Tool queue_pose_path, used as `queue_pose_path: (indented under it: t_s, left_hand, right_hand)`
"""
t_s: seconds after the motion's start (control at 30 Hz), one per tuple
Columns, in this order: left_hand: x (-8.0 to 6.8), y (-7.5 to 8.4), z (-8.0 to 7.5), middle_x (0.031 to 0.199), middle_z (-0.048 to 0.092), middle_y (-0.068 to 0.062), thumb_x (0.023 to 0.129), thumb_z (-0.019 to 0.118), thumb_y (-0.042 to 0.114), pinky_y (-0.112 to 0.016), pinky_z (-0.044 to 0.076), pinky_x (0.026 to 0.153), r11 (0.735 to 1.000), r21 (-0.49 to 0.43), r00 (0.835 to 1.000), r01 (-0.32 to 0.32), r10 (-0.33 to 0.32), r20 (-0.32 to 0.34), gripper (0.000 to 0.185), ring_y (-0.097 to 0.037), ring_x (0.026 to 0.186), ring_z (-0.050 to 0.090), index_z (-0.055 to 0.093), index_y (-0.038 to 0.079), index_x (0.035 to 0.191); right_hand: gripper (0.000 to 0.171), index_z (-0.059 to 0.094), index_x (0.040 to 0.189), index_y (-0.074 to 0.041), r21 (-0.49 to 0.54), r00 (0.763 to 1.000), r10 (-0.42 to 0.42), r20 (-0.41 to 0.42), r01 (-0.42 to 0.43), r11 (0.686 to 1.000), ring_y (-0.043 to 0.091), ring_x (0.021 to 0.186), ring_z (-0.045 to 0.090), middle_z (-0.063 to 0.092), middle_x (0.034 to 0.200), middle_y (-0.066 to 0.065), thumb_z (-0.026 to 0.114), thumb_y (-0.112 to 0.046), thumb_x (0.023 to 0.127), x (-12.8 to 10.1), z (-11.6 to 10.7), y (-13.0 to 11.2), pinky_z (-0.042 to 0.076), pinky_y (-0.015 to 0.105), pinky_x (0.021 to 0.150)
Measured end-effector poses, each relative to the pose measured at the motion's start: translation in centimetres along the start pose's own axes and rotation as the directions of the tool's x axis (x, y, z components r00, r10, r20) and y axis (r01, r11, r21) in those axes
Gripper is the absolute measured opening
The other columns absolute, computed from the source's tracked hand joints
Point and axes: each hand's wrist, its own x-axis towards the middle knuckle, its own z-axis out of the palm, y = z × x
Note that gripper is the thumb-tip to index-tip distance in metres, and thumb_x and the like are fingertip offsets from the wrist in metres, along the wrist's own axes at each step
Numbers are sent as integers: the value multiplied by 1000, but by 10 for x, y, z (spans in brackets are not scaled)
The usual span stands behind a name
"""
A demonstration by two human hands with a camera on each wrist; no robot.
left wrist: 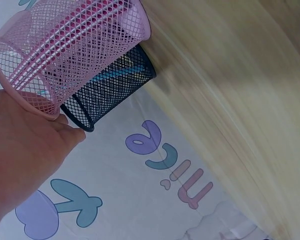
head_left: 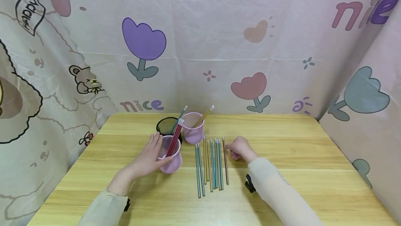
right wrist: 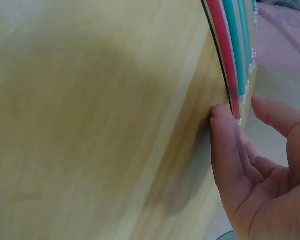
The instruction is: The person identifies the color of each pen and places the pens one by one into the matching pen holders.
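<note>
My left hand (head_left: 145, 160) rests against the rim of the front pink mesh pencil cup (head_left: 172, 165), its fingers extended along the far left side and the thumb across the near side. Several dark red pencils (head_left: 174, 138) lean inside that cup, white erasers up. In the left wrist view the fingers reach past the pink rim toward the black mesh cup (left wrist: 110, 92). My right hand (head_left: 240, 148) is at the right end of a row of pencils, beside a red pencil (head_left: 225, 163). The right wrist view shows its thumb and forefinger apart, either side of this pencil's eraser end (right wrist: 235, 107).
Blue and gold pencils (head_left: 215, 165) lie roughly side by side on the wooden table (head_left: 282, 191). Behind the front cup stand the black cup with a teal pencil (head_left: 179, 118) and another pink cup (head_left: 193, 137) with a gold pencil (head_left: 203, 116). A printed curtain (head_left: 200, 45) borders the table.
</note>
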Motion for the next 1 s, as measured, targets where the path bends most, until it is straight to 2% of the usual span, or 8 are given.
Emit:
queue_pose_path:
  t_s: [0.17, 0.37, 0.57, 0.8, 1.0]
  left_hand:
    - [0, 0, 1, 153, 1, -30, 89, 54, 51, -59, 11, 114, 1000, -6, 1000, 2, -2, 2, 93, -49, 140, 0, 13, -13, 144]
    - [0, 1, 1, 153, 1, -30, 89, 54, 50, -59, 10, 114, 1000, -14, 1000, 1, -1, 5, 93, -49, 140, -1, 13, -13, 144]
    - [1, 0, 1, 153, 1, -30, 89, 53, 52, -59, 11, 114, 1000, -12, 1000, 4, -4, 4, 94, -49, 140, -1, 13, -14, 143]
    - [1, 0, 0, 153, 1, -30, 89, 53, 51, -60, 11, 113, 1000, -12, 1000, 5, -5, 4, 94, -49, 140, 0, 14, -14, 144]
    - [1, 0, 0, 153, 2, -30, 89, 54, 51, -60, 12, 113, 1000, -5, 1000, 3, -3, 3, 93, -49, 140, 0, 14, -14, 144]
  right_hand:
    - [26, 60, 63, 1, -53, 1000, -18, -13, 18, 998, 11, 40, 50, 53, 48, 2, 71, -15, 81, -1, 9, -3, 52, 24, 44]
    - [20, 62, 65, 3, -75, 1000, -17, -14, 16, 997, 13, 41, 51, 54, 49, 4, 69, -8, 80, 0, 11, -6, 52, 26, 45]
    - [16, 63, 64, 4, -24, 1000, 3, 23, -2, 1000, 11, 39, 53, 55, 48, 4, 65, -2, 79, 5, 8, -6, 54, 26, 46]
    - [15, 63, 65, 3, 48, 998, 43, 44, -46, 998, 10, 39, 54, 56, 49, 3, 63, -3, 79, 7, 3, -2, 54, 25, 45]
    - [14, 63, 70, 4, 100, 997, 41, 69, -48, 994, 10, 41, 55, 57, 52, 4, 60, -4, 81, 10, 2, 3, 55, 25, 46]
